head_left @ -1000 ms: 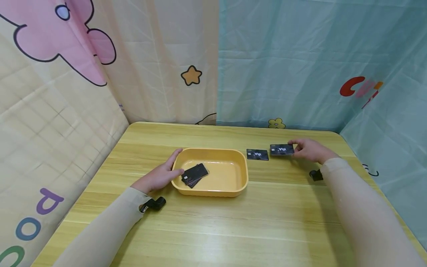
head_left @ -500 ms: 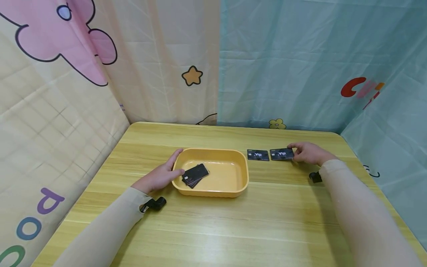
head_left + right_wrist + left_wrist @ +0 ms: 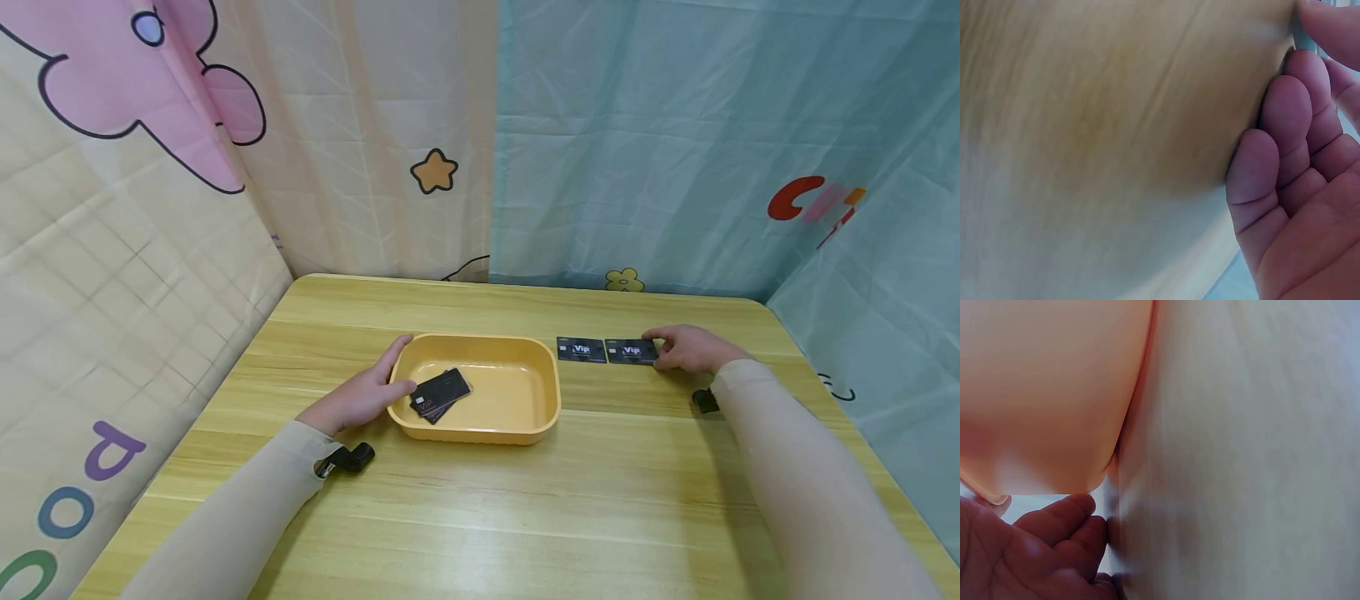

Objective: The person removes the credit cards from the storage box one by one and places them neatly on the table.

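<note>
In the head view a shallow yellow plastic basin (image 3: 517, 392) stands on the table. My left hand (image 3: 356, 398) holds its left rim, the thumb over the edge and the fingers along the outer wall. Two overlapping dark VIP cards (image 3: 442, 390) lie inside the basin, near that thumb. Right of the basin, a black VIP card (image 3: 570, 354) lies flat. Beside it is another VIP card (image 3: 622, 353), in line with the first and almost touching. My right hand (image 3: 690, 347) pinches this second card by its right end. The right wrist view shows the fingers (image 3: 1285, 115) against the tabletop.
The wooden table (image 3: 480, 500) has a rounded far edge. Printed curtains (image 3: 637, 150) hang behind it and along both sides. A black wrist camera (image 3: 352, 458) sits below the left hand.
My right hand has brought its card down and toward me, from raised and slightly behind to level with the neighbouring card. The left hand and basin stay in place.
</note>
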Available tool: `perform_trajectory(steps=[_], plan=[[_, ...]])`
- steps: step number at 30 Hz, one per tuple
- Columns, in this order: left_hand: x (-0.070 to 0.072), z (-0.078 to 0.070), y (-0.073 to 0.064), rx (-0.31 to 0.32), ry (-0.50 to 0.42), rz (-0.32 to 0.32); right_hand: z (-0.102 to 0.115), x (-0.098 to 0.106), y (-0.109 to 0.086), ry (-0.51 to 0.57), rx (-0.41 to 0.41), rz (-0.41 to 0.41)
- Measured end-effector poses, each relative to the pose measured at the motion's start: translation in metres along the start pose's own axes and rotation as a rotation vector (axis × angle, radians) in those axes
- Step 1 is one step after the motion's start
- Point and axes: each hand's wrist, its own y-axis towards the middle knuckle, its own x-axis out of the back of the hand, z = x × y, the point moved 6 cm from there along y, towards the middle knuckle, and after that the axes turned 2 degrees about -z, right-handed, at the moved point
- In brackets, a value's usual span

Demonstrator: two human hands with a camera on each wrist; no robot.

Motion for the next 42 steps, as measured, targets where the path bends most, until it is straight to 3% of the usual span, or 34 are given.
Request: perform_trajectory(steps=[20,42], plan=[[-0.0006,-0.0004,-0.0011,-0.002,0.007,-0.001,0.0026,-0.0030,-0.0009,-0.028,-0.083,0.019],[-0.0005,-0.0018,-0.0019,0.003,0.004,-0.004,-0.0017,-0.0048,-0.0003,0.010,-0.094,0.022]])
